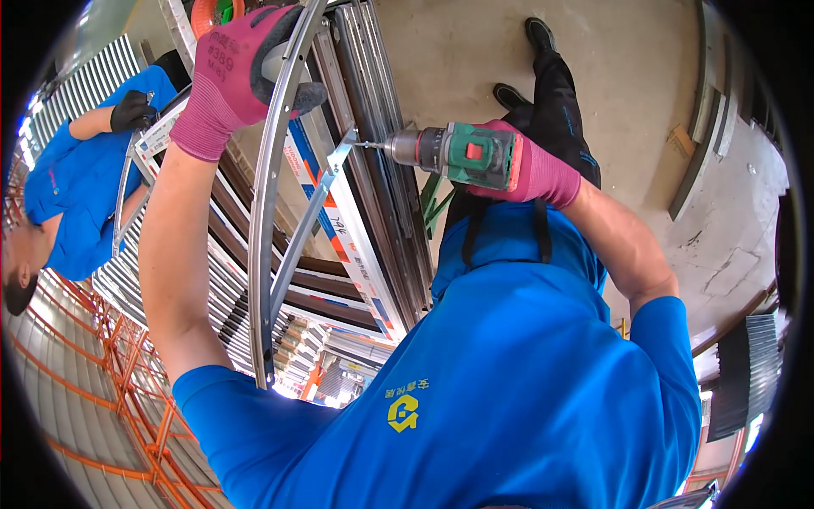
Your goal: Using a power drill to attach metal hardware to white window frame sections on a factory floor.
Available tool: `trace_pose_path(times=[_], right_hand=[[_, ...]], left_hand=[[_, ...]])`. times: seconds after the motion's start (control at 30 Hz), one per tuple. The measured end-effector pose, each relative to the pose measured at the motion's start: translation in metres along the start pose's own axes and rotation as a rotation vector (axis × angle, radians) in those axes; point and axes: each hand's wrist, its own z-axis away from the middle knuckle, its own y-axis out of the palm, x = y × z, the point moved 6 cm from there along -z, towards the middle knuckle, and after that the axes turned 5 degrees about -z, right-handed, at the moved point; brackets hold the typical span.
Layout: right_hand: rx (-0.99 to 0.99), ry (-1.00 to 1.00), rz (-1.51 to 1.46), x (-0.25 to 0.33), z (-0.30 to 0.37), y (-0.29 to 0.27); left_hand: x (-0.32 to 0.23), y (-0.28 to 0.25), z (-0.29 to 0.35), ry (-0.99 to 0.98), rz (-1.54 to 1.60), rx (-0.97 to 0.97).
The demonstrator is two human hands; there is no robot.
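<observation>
My left hand, in a pink glove with a grey palm, is closed round the upper part of a long metal rail dotted with small holes. A thin metal strut meets the rail low down and slants up to a bent end near the drill. In my right hand, also gloved in pink, is a green and grey power drill. Its bit points left, its tip at the strut's upper end; whether they touch I cannot tell. The drill hides most of my right fingers.
Stacked metal profiles and a white packaged length lie behind the strut. At the left, a co-worker in blue with a dark glove is beside a metal frame. Long profiles lie on the floor at the right.
</observation>
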Motion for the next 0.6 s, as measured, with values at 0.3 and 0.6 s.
trace_pose_path(times=[0.3, 0.6], right_hand=[[0.077, -0.076, 0.126, -0.012, -0.007, -0.004], [0.136, -0.031, 0.0, -0.008, -0.019, -0.002]], left_hand=[[-0.006, -0.003, -0.004, 0.026, 0.025, -0.023], [-0.002, 0.001, -0.001, -0.005, 0.025, 0.019]])
